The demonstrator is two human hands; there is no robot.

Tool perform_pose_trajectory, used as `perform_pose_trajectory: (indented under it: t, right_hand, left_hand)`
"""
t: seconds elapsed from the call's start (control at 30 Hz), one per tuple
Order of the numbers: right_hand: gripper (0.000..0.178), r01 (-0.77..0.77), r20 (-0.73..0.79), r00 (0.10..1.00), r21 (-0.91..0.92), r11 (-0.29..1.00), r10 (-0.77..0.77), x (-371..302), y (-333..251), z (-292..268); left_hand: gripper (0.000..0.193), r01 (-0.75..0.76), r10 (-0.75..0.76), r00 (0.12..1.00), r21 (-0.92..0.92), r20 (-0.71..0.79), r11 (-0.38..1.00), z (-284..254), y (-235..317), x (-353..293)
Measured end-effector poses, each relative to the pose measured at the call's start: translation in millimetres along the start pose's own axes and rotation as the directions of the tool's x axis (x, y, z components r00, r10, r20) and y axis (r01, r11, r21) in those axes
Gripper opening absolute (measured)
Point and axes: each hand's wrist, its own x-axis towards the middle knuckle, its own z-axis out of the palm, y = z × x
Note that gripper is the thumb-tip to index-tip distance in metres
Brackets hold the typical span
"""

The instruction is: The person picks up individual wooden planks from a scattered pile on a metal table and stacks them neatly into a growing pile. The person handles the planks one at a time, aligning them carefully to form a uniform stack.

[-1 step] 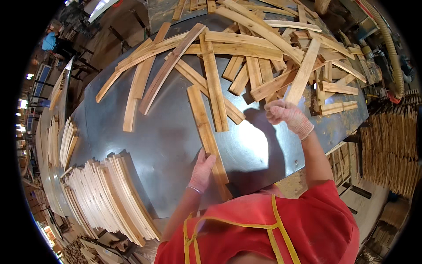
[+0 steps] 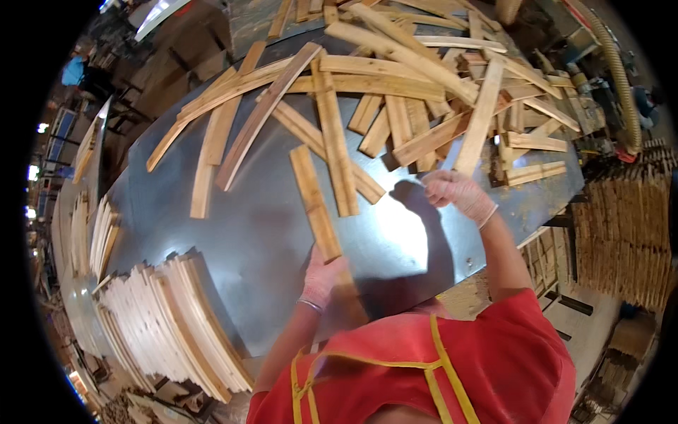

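Observation:
My left hand (image 2: 323,279), in a pale work glove, is closed round a wooden slat (image 2: 313,201). That slat's far part lies over the metal table (image 2: 254,240), and its near end runs toward my red clothing, blurred. To the right, my right hand (image 2: 455,192), gloved too, is curled closed above the table. Whether it pinches something small I cannot make out. Just beyond its knuckles is the near end of a light slat (image 2: 482,116), which leans across a loose heap of slats (image 2: 417,85).
Neatly lined-up pale slats (image 2: 162,318) stand at the table's left end. More stacked slats (image 2: 621,240) rise beyond the right edge. A ribbed hose (image 2: 621,92) hangs at the far right. In the distance on the left is a person in blue (image 2: 74,72).
My left hand now lies across the slat with its fingers over it, where before mainly the thumb showed on top. My right hand stays closed in nearly the same place. The view has shifted slightly.

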Motion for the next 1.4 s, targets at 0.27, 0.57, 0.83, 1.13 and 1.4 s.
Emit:
perform_pose_trajectory:
  t: [0.27, 0.57, 0.83, 1.13, 1.4]
  right_hand:
    - [0.044, 0.523, -0.6, 0.62, -0.163, 0.836, -0.505, -35, 1, 39]
    - [0.017, 0.398, -0.403, 0.873, 0.267, 0.878, -0.274, 54, 22, -1]
    - [0.037, 0.157, -0.065, 0.984, -0.111, 0.981, -0.165, 19, 94, 240]
    - [0.087, -0.289, -0.38, 0.796, -0.923, 0.255, -0.472, 82, 55, 259]
    - [0.081, 0.213, 0.068, 0.971, -0.679, 0.702, -0.228, -20, 47, 307]
  left_hand:
    - [0.034, -0.14, 0.22, 0.866, 0.205, -0.448, 0.969, -93, -1, -54]
    - [0.073, 0.611, 0.789, 0.533, 0.784, -0.305, -0.11, -297, -29, -220]
    - [0.064, 0.668, 0.583, 0.596, 0.744, -0.552, 0.022, -320, -24, -239]
    - [0.084, 0.415, 0.606, 0.725, 0.91, -0.328, -0.004, -266, -31, -204]
    - [0.084, 0.011, 0.578, 0.815, 0.998, -0.045, 0.063, -152, -4, -126]
